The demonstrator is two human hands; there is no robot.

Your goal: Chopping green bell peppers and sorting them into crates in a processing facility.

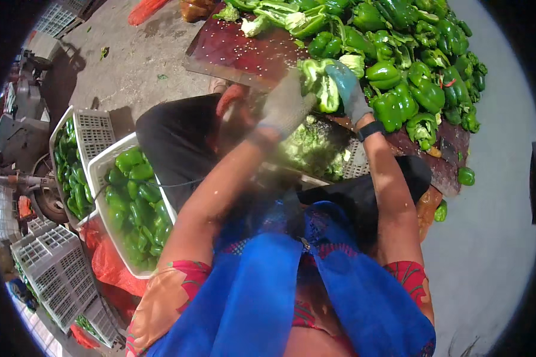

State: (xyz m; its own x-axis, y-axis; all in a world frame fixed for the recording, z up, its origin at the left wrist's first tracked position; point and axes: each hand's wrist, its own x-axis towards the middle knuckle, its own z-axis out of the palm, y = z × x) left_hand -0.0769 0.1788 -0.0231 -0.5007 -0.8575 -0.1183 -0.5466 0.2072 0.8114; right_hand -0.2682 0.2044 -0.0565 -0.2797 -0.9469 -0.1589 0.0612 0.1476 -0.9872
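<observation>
My left hand (289, 105), in a pale knit glove and blurred, is at the left side of an opened green bell pepper (325, 87). On the pepper's right side lies my right hand (349, 89), in a grey and blue-green glove, its fingers around it. Whether the left fingers grip the pepper cannot be told. Under both hands a basket holds a heap of pale pepper cores (312, 145). Beyond them, a dark red board (250, 56) is strewn with seeds. Cut and whole green bell peppers (384, 73) are piled at the upper right.
To my left stand a white plastic crate (99, 196) of green bell peppers and another crate (93, 127) of green peppers. Empty-looking white crates (56, 272) and red mesh sacking (109, 254) are at the lower left. A thin dark cord crosses the nearer crate.
</observation>
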